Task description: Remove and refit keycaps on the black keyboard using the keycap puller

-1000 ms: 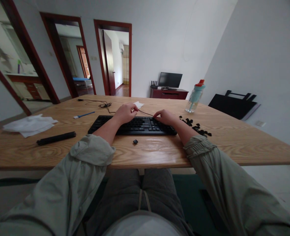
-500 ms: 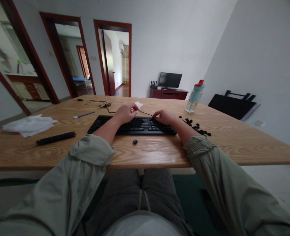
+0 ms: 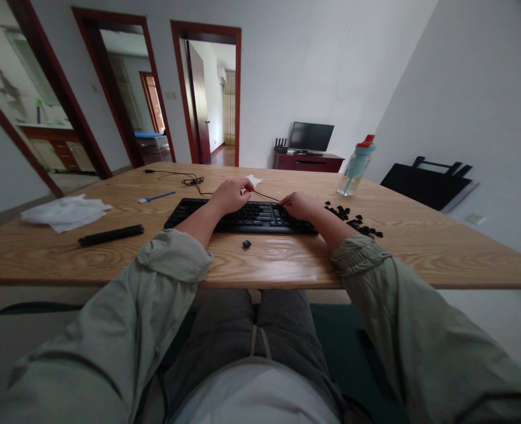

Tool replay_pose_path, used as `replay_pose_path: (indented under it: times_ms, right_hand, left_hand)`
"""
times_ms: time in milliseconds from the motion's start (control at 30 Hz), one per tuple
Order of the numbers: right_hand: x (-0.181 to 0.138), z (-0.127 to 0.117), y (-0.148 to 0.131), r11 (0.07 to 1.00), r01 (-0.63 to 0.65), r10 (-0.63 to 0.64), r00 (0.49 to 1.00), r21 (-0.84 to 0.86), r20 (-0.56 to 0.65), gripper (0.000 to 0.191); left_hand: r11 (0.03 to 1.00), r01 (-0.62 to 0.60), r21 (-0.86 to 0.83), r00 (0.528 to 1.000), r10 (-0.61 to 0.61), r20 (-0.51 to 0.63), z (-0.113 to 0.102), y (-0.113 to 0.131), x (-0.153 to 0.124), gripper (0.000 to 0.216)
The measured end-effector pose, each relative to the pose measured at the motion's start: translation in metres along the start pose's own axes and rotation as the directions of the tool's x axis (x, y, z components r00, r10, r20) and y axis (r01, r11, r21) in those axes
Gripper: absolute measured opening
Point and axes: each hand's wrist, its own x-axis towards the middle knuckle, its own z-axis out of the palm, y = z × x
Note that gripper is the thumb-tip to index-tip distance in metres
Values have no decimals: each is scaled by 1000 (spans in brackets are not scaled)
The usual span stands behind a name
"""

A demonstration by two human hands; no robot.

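A black keyboard (image 3: 190,213) lies on the wooden table (image 3: 419,247) in front of me. My left hand (image 3: 230,195) rests over the keyboard's far middle, fingers curled and pinched near a small white scrap (image 3: 255,179) and the thin black cable (image 3: 267,196). My right hand (image 3: 300,205) sits on the keyboard's right part, fingers bent down onto the keys; what they pinch, if anything, is too small to name. A single loose black keycap (image 3: 246,244) lies just in front of the keyboard. A pile of loose black keycaps (image 3: 353,219) lies to the right.
A teal water bottle (image 3: 356,165) stands at the far right. White cloths (image 3: 66,212), a black rod (image 3: 110,235) and a blue-handled brush (image 3: 155,197) lie on the left. The cable coils (image 3: 194,180) at the back. A folded black table (image 3: 426,184) leans against the right wall.
The view has tipped down slightly, so the table sits higher in frame. Both hands stay on the keyboard with only small finger shifts.
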Motion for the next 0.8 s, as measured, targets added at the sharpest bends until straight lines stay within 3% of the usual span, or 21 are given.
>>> replay_pose_path:
  times_ms: [233,433,600,700,800]
  right_hand:
    - [1,5,-4,1000,17,-18,997,-11,-73,36]
    - [-8,-7,3,996,60,-38,962,72,-272,34]
    - [-10,-6,-1,986,145,-127,973,82,-191,32]
    - [-11,-7,-3,979,176,-150,963,103,-223,32]
    - [-17,-19,-1,963,213,-148,931,165,-334,32]
  left_hand:
    - [1000,-21,-9,1000,21,11,-1,-1,0,24]
    - [998,-70,7,998,70,2,-7,4,0,23]
    - [995,-98,-28,993,100,61,-22,13,-5,23]
    - [988,-89,-122,967,115,226,-37,23,-20,23]
    - [977,-44,-208,853,145,501,-51,34,-43,24]
